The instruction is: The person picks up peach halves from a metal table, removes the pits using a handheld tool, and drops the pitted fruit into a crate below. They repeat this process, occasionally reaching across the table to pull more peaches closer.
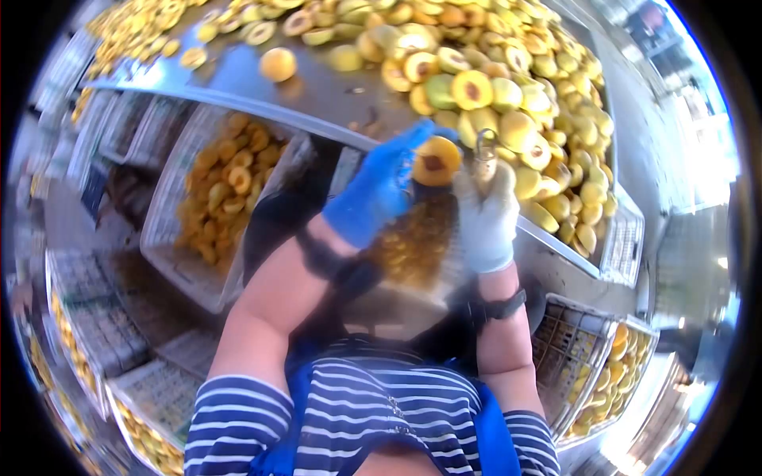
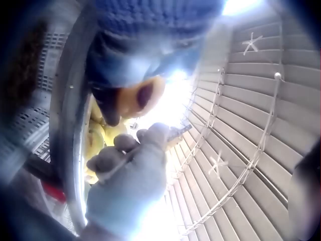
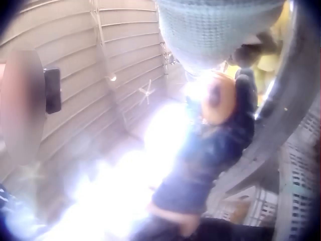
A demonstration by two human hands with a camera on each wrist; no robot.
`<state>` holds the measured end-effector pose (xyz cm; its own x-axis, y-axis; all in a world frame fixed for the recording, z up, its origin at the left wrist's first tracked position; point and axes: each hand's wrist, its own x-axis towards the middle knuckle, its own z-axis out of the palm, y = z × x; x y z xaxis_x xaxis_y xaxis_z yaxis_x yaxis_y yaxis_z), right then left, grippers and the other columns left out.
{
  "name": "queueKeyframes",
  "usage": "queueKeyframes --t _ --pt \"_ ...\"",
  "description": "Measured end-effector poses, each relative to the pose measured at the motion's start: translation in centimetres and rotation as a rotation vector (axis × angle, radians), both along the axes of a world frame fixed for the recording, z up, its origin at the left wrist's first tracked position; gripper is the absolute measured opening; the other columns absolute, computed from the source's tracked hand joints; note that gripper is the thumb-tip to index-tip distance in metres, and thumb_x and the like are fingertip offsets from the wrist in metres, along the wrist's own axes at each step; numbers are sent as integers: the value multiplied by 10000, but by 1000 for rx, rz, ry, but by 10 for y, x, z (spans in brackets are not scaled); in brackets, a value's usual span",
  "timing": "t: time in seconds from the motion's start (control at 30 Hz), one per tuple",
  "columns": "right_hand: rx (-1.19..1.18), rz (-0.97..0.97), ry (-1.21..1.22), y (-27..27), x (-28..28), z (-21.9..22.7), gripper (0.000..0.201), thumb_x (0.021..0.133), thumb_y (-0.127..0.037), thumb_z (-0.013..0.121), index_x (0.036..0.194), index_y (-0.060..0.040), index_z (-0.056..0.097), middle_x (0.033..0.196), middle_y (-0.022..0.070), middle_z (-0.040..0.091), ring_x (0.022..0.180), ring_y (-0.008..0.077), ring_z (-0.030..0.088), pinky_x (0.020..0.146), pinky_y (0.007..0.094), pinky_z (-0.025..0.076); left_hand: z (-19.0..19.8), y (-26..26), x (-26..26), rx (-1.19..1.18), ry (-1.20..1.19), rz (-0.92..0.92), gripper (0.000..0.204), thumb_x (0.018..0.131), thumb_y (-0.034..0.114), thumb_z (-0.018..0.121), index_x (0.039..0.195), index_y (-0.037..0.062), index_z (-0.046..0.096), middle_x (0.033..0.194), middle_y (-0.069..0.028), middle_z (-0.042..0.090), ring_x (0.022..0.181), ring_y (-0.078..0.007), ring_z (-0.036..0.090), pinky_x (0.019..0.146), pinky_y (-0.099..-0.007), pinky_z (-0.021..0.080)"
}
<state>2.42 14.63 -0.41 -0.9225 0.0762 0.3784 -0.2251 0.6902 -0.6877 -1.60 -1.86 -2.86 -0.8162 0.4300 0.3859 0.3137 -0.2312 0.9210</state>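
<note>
The left hand [image 1: 371,190], in a blue glove, holds a halved orange-yellow fruit [image 1: 436,161] with its cut face and dark centre showing. In the left wrist view the same fruit half [image 2: 140,98] sits in the blue-gloved fingers. Close beside it, the right hand [image 1: 486,218], in a whitish glove, grips a small tool [image 1: 484,163] with a looped metal end pointing up. The white-gloved hand [image 2: 130,181] has its fingers curled, with part of the tool [image 2: 179,134] sticking out. In the right wrist view the fruit half [image 3: 219,99] is near the white glove [image 3: 215,35].
A metal table [image 1: 317,95] bears a large heap of halved fruit [image 1: 516,95]. Below its edge stand a crate of fruit halves [image 1: 226,186] at left and another crate [image 1: 579,349] at lower right. Blurred fruit pieces [image 1: 417,246] lie beneath the hands.
</note>
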Motion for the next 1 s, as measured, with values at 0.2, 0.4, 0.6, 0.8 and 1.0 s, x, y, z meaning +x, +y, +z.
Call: queueKeyframes --t 0.2,0.4,0.6,0.8,1.0 --pt "-90 144 -266 3 13 -2 308 872 -253 687 972 3 549 779 235 645 731 403 648 635 432 506 7 23 -7 536 -219 -16 409 941 169 600 1294 -15 509 1249 -128 597 1121 -202 592 969 -335 491" --pt "-206 162 -314 0 18 -10 300 883 -226 671 960 35 543 738 227 639 694 376 654 607 422 499 -1 33 -4 375 -391 66 317 1028 143 429 1293 -14 505 1253 -154 572 1085 -196 605 962 -336 501" --pt "-602 294 -584 -2 21 -11 289 885 -206 667 1000 34 554 724 78 624 588 205 593 568 359 497 37 40 1 58 -589 311 297 990 142 458 1211 -26 563 1193 -139 603 1007 -200 627 922 -341 513" --pt "-1014 392 -848 -10 22 -16 169 879 -187 689 946 -81 576 617 -20 531 438 84 470 378 249 367 -48 13 -23 -41 -113 311 372 938 298 567 1122 -24 601 1084 -113 639 944 -215 632 834 -349 534" --pt "-1181 625 -956 3 29 -3 296 898 -241 688 1063 -58 524 624 -26 491 451 60 459 367 214 337 15 23 -15 70 -605 112 327 974 295 521 995 -18 616 840 -144 662 666 -228 647 590 -343 546"
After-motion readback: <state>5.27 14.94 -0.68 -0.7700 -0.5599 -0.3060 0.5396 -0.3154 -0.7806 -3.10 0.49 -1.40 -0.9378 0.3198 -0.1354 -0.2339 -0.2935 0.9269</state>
